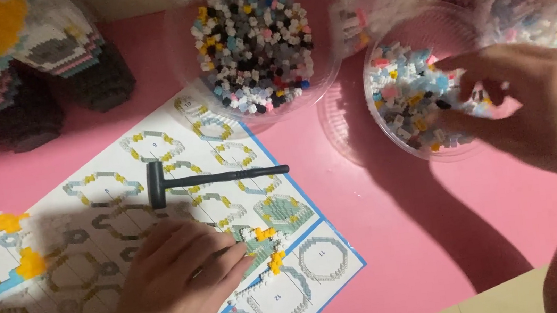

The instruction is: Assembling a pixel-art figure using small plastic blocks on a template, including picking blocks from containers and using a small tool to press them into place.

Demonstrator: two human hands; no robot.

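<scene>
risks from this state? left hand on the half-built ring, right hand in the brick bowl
1. The left hand presses a thin white and yellow brick ring flat on the instruction sheet; uneven pressure could likely snap it apart.
2. The right hand digs in a clear bowl of small bricks that overlaps an empty clear lid; a tug may tip it and scatter pieces.
3. The small black hammer lies loose between both hands and could be knocked.
</scene>
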